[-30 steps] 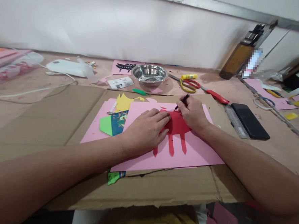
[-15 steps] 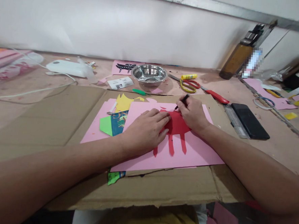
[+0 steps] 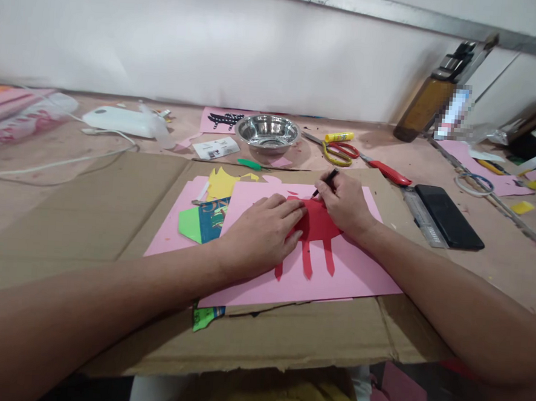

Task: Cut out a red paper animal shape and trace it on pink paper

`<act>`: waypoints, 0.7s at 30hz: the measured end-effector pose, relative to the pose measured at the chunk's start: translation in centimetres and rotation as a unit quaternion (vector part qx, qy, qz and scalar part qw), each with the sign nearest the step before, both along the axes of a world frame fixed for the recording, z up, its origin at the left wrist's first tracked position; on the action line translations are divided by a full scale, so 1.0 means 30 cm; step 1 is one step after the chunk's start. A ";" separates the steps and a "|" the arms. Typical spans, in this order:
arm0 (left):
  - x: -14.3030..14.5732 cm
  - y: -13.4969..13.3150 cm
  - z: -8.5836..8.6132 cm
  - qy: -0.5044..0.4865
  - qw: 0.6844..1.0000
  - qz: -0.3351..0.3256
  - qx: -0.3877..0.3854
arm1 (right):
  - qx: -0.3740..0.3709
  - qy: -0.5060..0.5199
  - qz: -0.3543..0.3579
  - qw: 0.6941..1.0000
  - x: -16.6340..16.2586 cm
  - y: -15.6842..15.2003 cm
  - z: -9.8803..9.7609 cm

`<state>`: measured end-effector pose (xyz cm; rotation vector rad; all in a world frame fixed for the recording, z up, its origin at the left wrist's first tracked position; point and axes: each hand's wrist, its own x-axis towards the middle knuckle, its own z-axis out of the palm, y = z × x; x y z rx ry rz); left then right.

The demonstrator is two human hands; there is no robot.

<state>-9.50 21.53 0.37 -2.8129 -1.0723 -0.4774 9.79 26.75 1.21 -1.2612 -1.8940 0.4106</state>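
Observation:
My left hand point(image 3: 268, 231) lies flat across the left part of a red paper cut-out point(image 3: 314, 224), pressing it onto a pink sheet point(image 3: 253, 293). The cut-out has several leg-like strips with pointed ends. In my right hand point(image 3: 346, 199) is a dark pencil point(image 3: 330, 177), its tip at the upper edge of the red paper. The right hand's heel rests on the cut-out's right side and hides part of it. Under the pink sheet, yellow paper point(image 3: 220, 185) and a green and blue printed piece point(image 3: 190, 223) stick out at the left.
Cardboard point(image 3: 76, 225) lies beneath the papers. Behind stand a metal bowl point(image 3: 267, 134), scissors point(image 3: 337, 153), a yellow glue stick point(image 3: 339, 137) and a red-handled cutter point(image 3: 390, 171). A phone point(image 3: 448, 216) and a clear ruler point(image 3: 423, 219) lie at right. A brown bottle point(image 3: 423, 101) leans by the wall.
The pencil tip has shifted very slightly left along the red paper's upper edge. My left hand has stayed in place.

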 end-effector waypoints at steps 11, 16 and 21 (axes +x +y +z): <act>0.000 -0.002 0.006 -0.001 1.000 0.001 -0.007 | -0.005 -0.002 0.000 1.000 -0.003 -0.003 0.000; 0.000 -0.001 0.005 -0.005 1.000 0.001 -0.010 | -0.002 -0.005 0.002 1.000 -0.003 -0.003 0.000; 0.001 -0.001 0.007 0.005 1.000 0.002 -0.014 | 0.011 -0.008 0.006 1.000 -0.003 -0.003 -0.004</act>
